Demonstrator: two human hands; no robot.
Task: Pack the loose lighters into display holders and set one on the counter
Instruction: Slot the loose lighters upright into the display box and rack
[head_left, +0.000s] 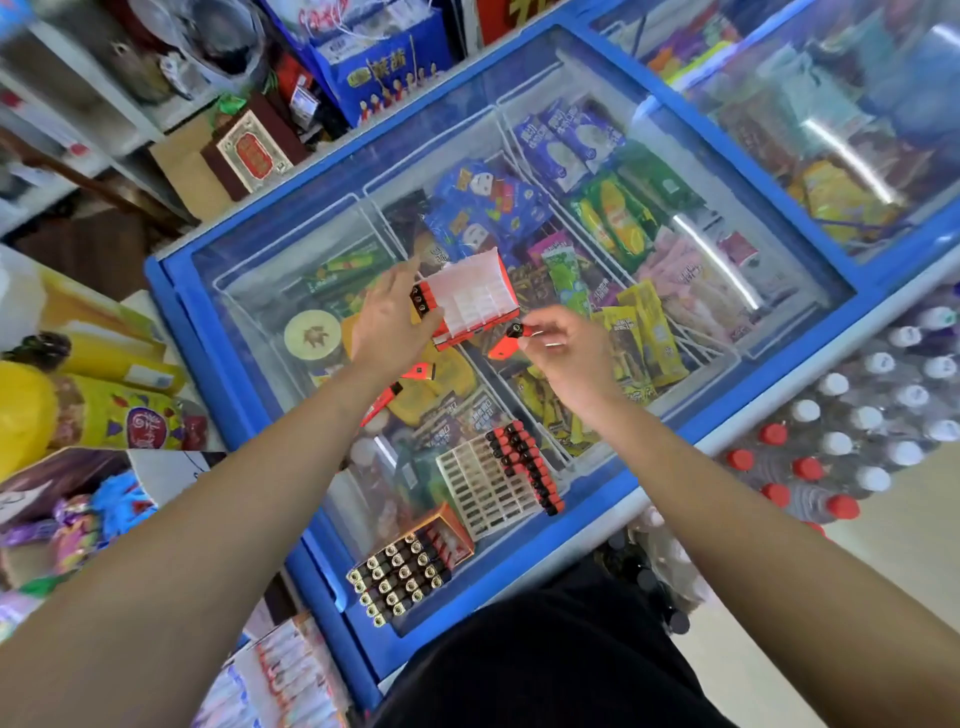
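Lighters (400, 577) with brass-coloured tops stand packed in an orange carton (457, 530) at the near end of a shop freezer (179, 286). Just beyond it, a white grid holder (483, 491) lies flat on the glass lid, one row of red lighters (524, 467) filling its right edge. Farther out, two loose lighters (418, 370) lie on the glass just below the person's hands. Above them the left hand (387, 325) grips a second display holder (475, 301) by its left edge, fingers curled round it and open cells tilted toward the camera; two lighters (422, 301) sit in its left-hand column. The right hand (561, 345) pinches a single red lighter (506, 343) between fingertips and thumb, just beside the holder's near right corner, its long axis slanting and black cap uppermost. That lighter lies to the right of and slightly below the empty cells, so the right hand is the nearer one. It would likely need to turn the lighter end-on to a cell before pushing it in. Ice-cream packets (613, 218) fill the freezer beyond.
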